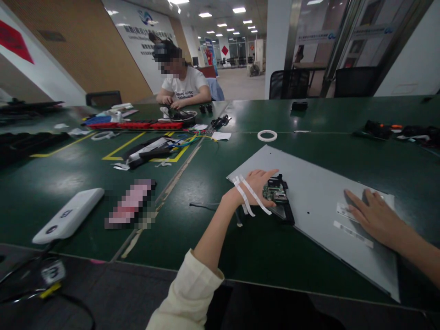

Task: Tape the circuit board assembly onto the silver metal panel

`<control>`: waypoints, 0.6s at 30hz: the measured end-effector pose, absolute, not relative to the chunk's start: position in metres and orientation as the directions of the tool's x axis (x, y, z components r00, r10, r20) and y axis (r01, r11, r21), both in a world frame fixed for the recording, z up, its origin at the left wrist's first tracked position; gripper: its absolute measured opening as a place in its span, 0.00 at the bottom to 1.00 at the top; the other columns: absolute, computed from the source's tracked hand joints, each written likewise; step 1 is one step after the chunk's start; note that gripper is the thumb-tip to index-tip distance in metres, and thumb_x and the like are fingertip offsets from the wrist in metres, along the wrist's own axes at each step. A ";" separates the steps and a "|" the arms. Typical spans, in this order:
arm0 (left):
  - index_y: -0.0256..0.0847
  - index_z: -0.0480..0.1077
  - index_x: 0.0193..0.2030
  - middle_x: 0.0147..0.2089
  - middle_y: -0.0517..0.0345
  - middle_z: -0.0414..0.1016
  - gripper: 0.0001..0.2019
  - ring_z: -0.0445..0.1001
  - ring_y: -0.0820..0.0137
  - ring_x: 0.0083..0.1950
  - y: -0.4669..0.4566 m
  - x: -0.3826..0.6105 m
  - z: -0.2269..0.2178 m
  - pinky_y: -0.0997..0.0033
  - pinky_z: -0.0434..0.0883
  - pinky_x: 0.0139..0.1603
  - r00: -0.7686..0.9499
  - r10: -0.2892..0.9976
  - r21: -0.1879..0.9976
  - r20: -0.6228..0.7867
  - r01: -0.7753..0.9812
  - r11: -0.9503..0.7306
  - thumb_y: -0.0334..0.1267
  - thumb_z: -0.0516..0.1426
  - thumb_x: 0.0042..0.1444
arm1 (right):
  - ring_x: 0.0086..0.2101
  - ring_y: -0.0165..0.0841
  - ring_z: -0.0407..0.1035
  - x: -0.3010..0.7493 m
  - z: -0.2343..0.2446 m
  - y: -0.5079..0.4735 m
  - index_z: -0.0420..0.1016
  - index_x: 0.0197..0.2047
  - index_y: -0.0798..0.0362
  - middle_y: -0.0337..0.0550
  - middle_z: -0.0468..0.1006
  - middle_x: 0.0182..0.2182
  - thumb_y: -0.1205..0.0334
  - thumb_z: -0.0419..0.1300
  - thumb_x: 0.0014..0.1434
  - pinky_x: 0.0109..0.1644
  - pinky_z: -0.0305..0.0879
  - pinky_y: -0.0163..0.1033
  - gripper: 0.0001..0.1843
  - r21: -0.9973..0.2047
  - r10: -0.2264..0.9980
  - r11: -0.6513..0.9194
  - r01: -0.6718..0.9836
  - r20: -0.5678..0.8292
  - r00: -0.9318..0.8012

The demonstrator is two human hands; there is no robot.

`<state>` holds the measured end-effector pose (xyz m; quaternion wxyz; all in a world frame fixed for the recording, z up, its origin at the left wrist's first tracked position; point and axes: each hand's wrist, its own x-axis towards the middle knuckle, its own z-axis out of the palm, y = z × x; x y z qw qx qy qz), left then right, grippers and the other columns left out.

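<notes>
My left hand [256, 185] is at the left edge of a flat grey panel [309, 183], its thumb and fingers around a small green circuit board [275, 195] with black parts. Thin white tape strips [248, 195] cling to the back of that hand and its wrist. A black piece [288, 211] sits by the board over the panel's edge. On the panel's right part, my right hand [380, 217] lies with fingers spread and holds nothing. Beside those fingertips, pale tape strips [354, 233] are stuck to the panel.
A tape roll [267, 135] lies beyond the panel. To the left are a white power bank [68, 215], a blurred-out phone-like object [132, 204] and a black-and-white device with wires [151, 151]. Across the green table [206, 243] sits another person [185, 85].
</notes>
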<state>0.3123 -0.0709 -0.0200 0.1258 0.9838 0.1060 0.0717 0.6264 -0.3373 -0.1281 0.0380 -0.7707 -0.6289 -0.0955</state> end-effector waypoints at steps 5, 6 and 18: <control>0.40 0.45 0.67 0.57 0.44 0.63 0.49 0.60 0.51 0.59 -0.071 0.315 -0.022 0.51 0.55 0.60 0.965 0.204 0.268 0.166 0.155 -0.951 0.53 0.63 0.41 | 0.57 0.55 0.50 0.615 -0.122 -0.318 0.53 0.67 0.51 0.55 0.52 0.60 0.45 0.37 0.66 0.57 0.55 0.60 0.32 0.016 0.969 -0.164 0.986 0.191 0.158; 0.40 0.45 0.67 0.57 0.44 0.63 0.50 0.60 0.51 0.59 -0.072 0.316 -0.023 0.51 0.55 0.60 0.963 0.203 0.271 0.175 0.152 -0.951 0.53 0.63 0.41 | 0.58 0.55 0.49 0.612 -0.121 -0.315 0.52 0.68 0.50 0.54 0.50 0.61 0.45 0.37 0.66 0.58 0.54 0.60 0.32 -0.005 0.972 -0.151 0.989 0.181 0.149; 0.42 0.46 0.67 0.60 0.44 0.60 0.50 0.58 0.50 0.62 -0.085 0.328 -0.033 0.49 0.55 0.61 0.981 0.165 0.318 0.105 0.124 -0.940 0.50 0.64 0.39 | 0.63 0.48 0.37 0.576 -0.102 -0.290 0.45 0.69 0.40 0.39 0.32 0.66 0.45 0.41 0.67 0.64 0.46 0.56 0.29 -0.063 0.988 0.074 0.995 0.138 -0.065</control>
